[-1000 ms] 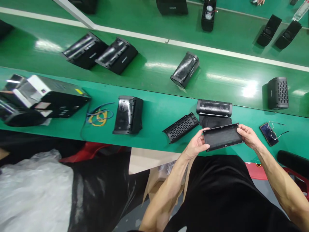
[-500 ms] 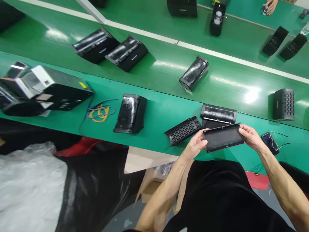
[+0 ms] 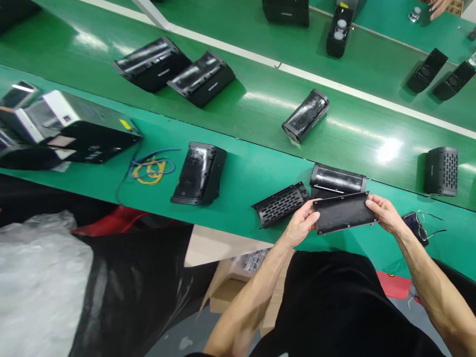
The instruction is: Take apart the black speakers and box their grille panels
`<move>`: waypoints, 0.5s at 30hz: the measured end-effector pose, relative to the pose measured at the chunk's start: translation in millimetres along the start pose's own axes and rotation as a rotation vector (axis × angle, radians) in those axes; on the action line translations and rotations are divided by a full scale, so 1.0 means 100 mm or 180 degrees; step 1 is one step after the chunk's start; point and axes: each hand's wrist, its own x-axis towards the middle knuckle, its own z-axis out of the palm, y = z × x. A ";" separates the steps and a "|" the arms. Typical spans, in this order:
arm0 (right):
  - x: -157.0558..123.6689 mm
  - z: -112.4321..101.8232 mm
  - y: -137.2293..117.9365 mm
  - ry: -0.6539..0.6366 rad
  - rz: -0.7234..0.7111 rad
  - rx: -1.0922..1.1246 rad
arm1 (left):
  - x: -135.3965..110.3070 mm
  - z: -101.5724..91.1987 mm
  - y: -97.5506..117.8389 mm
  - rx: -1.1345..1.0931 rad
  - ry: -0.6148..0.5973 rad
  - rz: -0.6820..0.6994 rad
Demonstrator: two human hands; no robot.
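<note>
Both my hands hold a flat black rectangular speaker panel (image 3: 344, 213) by its short ends, just above the green bench edge. My left hand (image 3: 299, 224) grips one end and my right hand (image 3: 385, 214) grips the other. Just beyond the panel lies a cylindrical black speaker body with a perforated metal grille (image 3: 337, 178). A curved black slotted grille cover (image 3: 280, 204) lies to the left of my left hand. To the right of my right hand, glasses rest on a phone (image 3: 416, 225).
A larger black speaker housing (image 3: 199, 173) and tangled blue and yellow wires (image 3: 152, 168) lie on the bench, with a boxy machine (image 3: 74, 131) at far left. Several speakers stand on the green belts beyond. A co-worker's hand (image 3: 439, 6) shows top right. Plastic sheeting and cardboard lie below.
The whole scene has shifted up and to the right as my head turned. The panel stays in both hands and now sits closer to level.
</note>
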 end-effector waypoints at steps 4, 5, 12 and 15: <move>0.01 -0.03 0.00 -0.0051 -0.0009 0.0064 | -0.02 -0.04 0.00 -0.0179 -0.0033 0.0032; 0.01 -0.04 0.00 -0.0099 -0.0012 0.0091 | -0.02 -0.06 0.01 -0.0277 -0.0065 0.0056; 0.08 0.03 -0.17 -0.0808 0.0077 0.0178 | 0.17 -0.14 0.23 -0.1029 -0.1058 -0.0742; 0.20 0.16 -0.31 -0.1237 0.0161 -0.0116 | 0.25 -0.08 0.28 -0.1197 -0.1378 -0.1051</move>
